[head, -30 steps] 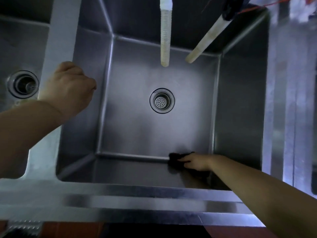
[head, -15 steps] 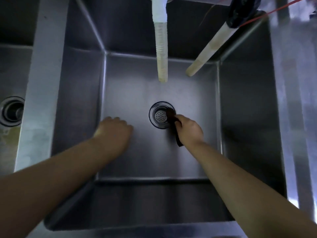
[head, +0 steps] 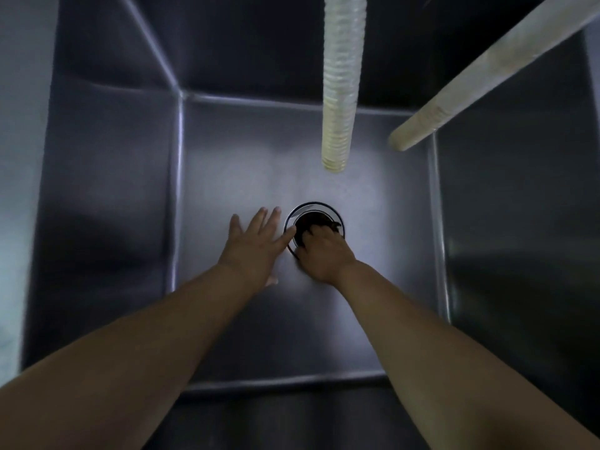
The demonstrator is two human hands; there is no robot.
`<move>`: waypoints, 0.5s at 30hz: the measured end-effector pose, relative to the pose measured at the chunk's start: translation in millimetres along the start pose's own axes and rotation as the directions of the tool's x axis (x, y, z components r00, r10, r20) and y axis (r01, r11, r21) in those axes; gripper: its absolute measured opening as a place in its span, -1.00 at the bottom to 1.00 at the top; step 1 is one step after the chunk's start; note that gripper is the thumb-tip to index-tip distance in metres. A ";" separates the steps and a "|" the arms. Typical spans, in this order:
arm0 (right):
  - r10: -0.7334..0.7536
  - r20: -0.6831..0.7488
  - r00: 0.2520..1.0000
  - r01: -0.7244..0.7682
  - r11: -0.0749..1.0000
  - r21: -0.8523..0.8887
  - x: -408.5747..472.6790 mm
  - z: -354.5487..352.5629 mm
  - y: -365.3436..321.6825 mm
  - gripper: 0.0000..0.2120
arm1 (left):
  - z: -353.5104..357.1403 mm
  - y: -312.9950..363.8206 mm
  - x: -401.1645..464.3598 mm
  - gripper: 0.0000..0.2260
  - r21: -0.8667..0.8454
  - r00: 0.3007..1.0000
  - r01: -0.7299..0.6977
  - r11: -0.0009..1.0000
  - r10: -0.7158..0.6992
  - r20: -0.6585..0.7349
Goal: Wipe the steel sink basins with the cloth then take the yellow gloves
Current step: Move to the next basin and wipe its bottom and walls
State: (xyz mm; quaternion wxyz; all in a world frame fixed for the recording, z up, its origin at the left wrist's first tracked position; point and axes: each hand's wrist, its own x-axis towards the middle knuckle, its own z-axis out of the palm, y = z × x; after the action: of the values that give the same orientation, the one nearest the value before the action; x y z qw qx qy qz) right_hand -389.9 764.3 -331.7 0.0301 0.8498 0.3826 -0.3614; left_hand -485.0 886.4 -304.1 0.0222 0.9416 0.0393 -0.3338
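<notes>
Left forearm: enters from the lower left, reaching forward and down into the steel sink basin [head: 227,177].

Left hand [head: 253,245]: flat, palm down on the basin floor, fingers straight and spread, holding nothing. Fingertips pointing away from the body; index finger touching or nearly touching the left rim of the drain [head: 328,207]. Thumb tucked toward the near side, partly blurred.

Right forearm: enters from the lower right, angled inward toward the centre of the basin floor.

Right hand [head: 324,251]: knuckles up, fingers curled down around the dark cloth [head: 313,222], pressing it into the drain opening. Cloth bunched just beyond the fingertips, covering the strainer; only the chrome ring showing around it. Hand just right of the left hand, the two close to touching at the drain's left edge.

Above the grip: corrugated pale hose [head: 341,92] hanging straight down, its end over the basin floor beyond the drain. To the right of it, a second pale tube [head: 470,82] slanting in from the upper right.

Yellow gloves: out of view.

Change from half a second ago: left hand shifted right, from well left of the drain to beside it, fingers now spread rather than bunched. Right hand shifted from the drain's right edge to directly over it; cloth, then trailing beside the hand, now stuffed over the strainer. View drawn closer to the basin floor.
</notes>
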 end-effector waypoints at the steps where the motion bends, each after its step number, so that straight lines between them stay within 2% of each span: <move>1: -0.032 -0.006 0.999 0.032 0.999 -0.021 -0.1 0.0 3.1 -0.59 | -1.3 1.3 2.3 -0.13 0.009 1.000 0.001 1.000 -0.001 0.013; 6: -0.104 0.010 0.995 0.104 0.993 -0.046 1.6 -10.3 5.9 -0.62 | -8.1 9.9 13.6 -0.08 0.064 0.998 0.025 0.998 -0.029 0.059; 9: -0.109 0.003 0.994 0.108 0.974 -0.199 -1.5 -15.0 1.1 -0.65 | -6.6 11.1 18.7 -0.05 0.069 0.996 0.041 0.997 -0.046 0.071; 11: -0.097 -0.087 0.991 0.074 0.968 -0.238 -9.8 -10.7 -4.6 -0.67 | -4.2 11.0 20.0 -0.04 0.073 0.998 0.038 0.997 -0.042 0.055; 13: -0.074 -0.233 0.970 0.047 0.991 -0.123 -21.9 -0.2 -6.7 -0.71 | 0.4 10.4 19.0 -0.09 0.075 0.999 0.041 0.996 -0.041 -0.006; 15: -0.083 -0.400 0.913 0.098 0.995 0.017 -30.9 12.1 -0.7 -0.70 | 5.6 9.4 17.6 -0.16 0.076 0.998 0.044 0.996 -0.039 -0.056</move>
State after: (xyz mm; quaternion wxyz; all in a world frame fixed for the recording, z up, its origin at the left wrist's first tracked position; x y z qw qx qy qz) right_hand -411.3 741.3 -320.8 -0.0806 0.8874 0.4129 -0.1886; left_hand -474.1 877.7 -319.4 -0.0224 0.9494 0.0465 -0.3098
